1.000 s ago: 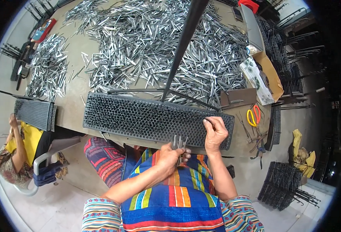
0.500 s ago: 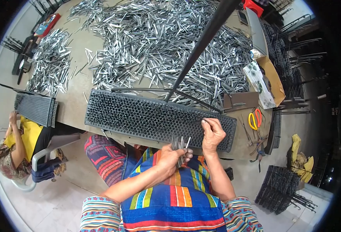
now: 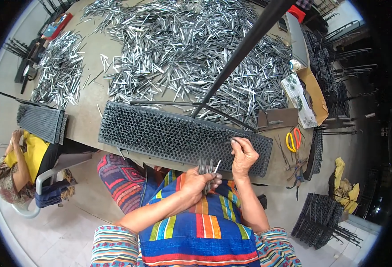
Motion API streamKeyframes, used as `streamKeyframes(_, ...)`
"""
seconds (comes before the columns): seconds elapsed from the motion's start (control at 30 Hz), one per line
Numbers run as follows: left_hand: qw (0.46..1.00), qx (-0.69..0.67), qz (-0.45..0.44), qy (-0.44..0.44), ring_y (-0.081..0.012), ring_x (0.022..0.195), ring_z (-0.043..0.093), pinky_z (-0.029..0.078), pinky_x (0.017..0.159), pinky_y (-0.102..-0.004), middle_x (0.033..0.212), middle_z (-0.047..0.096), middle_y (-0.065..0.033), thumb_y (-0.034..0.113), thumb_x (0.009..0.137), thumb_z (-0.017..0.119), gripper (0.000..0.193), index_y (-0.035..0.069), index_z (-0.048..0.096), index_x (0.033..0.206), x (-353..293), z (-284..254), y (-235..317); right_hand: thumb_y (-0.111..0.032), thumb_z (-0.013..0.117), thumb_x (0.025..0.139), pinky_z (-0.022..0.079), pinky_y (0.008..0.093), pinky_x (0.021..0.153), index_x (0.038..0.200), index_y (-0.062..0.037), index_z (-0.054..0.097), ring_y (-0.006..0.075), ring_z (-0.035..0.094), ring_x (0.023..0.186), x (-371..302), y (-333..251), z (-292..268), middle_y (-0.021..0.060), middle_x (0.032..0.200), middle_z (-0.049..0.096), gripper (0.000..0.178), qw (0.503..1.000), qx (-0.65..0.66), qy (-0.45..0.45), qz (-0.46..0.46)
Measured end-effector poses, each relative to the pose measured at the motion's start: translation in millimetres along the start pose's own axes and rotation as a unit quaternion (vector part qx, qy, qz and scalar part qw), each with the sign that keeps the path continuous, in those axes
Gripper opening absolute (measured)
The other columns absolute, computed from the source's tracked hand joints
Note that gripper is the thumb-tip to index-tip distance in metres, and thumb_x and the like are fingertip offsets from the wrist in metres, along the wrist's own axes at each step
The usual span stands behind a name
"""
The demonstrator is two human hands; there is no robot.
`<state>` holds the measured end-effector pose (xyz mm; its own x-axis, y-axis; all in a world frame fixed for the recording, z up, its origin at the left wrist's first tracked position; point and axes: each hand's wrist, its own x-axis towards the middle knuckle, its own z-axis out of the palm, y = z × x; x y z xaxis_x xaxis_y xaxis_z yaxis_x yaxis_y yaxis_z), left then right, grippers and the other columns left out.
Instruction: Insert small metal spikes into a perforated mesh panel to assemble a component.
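A bundle of thin grey metal strips (image 3: 206, 167) stands upright in my left hand (image 3: 197, 182), whose fingers are wrapped round it. One strip in it looks brighter than the others. My right hand (image 3: 245, 159) is over the right part of a long black perforated rack (image 3: 160, 139), thumb and forefinger pinched together at its holes. What the pinch holds, if anything, is too small to make out. Dark pieces stand in many of the rack's holes, densest on the left; its right end shows bare holes. The rack lies tilted along the table's near edge.
A wide heap of metal strips (image 3: 174, 53) covers the table behind the rack. A black rod (image 3: 245, 53) slants up from the rack. On the right are scissors (image 3: 290, 141), a brown board (image 3: 277, 118) and a cardboard box (image 3: 314, 91). A co-worker (image 3: 16, 164) sits at left.
My right hand stays at nearly the same spot over the rack, and my left hand keeps its bundle. The whole view has shifted slightly. The co-worker's hands have moved a little.
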<state>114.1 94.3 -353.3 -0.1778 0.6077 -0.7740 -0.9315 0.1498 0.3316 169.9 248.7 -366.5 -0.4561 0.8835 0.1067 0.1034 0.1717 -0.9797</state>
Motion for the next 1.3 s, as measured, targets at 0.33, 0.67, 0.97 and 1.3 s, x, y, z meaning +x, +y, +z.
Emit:
streamKeyframes(0.33, 0.982, 0.144, -0.022, -0.120, -0.0182, 0.067, 0.066, 0.056, 0.063, -0.0305, 0.083, 0.069, -0.0150, -0.010, 0.084, 0.056, 0.018, -0.003, 0.059, 0.101, -11, -29, -18, 0.005, 0.071, 0.079, 0.044, 0.0222, 0.054, 0.089, 0.0022, 0.071, 0.0082, 0.057, 0.063, 4, 4, 0, 0.0062, 0.085, 0.067, 0.010, 0.986, -0.080, -0.021, -0.148)
streamKeyframes(0.67, 0.995, 0.044, -0.013, -0.085, -0.0171, 0.069, 0.065, 0.056, 0.062, -0.0296, 0.086, 0.068, -0.0134, -0.006, 0.089, 0.056, 0.014, -0.003, 0.060, 0.102, -21, -27, -12, 0.007, 0.071, 0.075, 0.051, 0.0265, 0.064, 0.087, 0.0034, 0.070, 0.0167, 0.065, 0.071, -5, 1, -1, 0.0117, 0.085, 0.068, 0.013, 0.991, -0.075, -0.042, -0.106)
streamKeyframes(0.97, 0.995, 0.064, 0.013, -0.072, -0.0177, 0.069, 0.068, 0.058, 0.062, -0.0301, 0.085, 0.070, -0.0111, -0.005, 0.084, 0.063, 0.018, -0.001, 0.064, 0.101, -21, -27, -12, 0.008, 0.066, 0.082, 0.050, 0.0230, 0.059, 0.090, 0.0060, 0.069, 0.0120, 0.062, 0.065, -5, -1, 1, 0.0100, 0.086, 0.066, 0.009, 0.995, -0.024, -0.040, -0.093)
streamKeyframes(1.3, 0.999, 0.019, 0.008, -0.027, -0.0194, 0.071, 0.069, 0.060, 0.064, -0.0330, 0.089, 0.071, -0.0136, -0.004, 0.086, 0.061, 0.015, -0.002, 0.065, 0.100, -12, -21, -7, 0.007, 0.066, 0.082, 0.049, 0.0225, 0.057, 0.089, 0.0049, 0.070, 0.0113, 0.061, 0.063, 4, 8, 3, 0.0085, 0.084, 0.065, 0.009, 0.999, 0.020, -0.017, -0.047)
